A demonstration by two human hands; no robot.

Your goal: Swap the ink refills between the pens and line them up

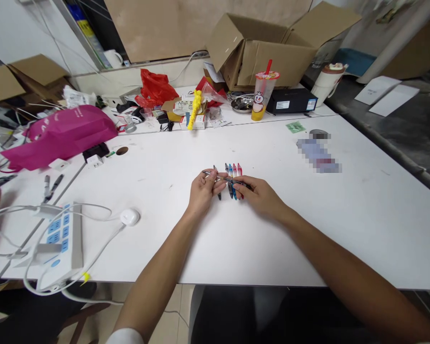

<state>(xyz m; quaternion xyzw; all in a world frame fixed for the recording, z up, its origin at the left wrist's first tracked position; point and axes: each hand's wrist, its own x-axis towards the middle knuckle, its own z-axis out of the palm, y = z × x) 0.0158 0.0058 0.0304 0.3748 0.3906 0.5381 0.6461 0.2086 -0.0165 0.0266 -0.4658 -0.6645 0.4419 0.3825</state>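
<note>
A slim dark pen point(222, 178) is held level between my two hands, just above the white table point(157, 200). Its left end lies in the fingers of my left hand point(201, 191), and my right hand point(261, 195) pinches the other end. Under and behind the hands several pens lie side by side, pointing away from me. Among them are a black pen point(230, 190), a blue pen point(231, 170) and a red pen point(240, 169). Another dark pen point(219, 196) is a little apart on the left. My fingers cover the middles of these pens.
On the left are a power strip point(77, 248) with looping white cables, a round white charger point(130, 217) and a magenta bag point(69, 131). Along the back stand a drink cup point(262, 98), an open cardboard box point(268, 62) and a black box point(292, 101). A blurred bluish item point(317, 155) lies right.
</note>
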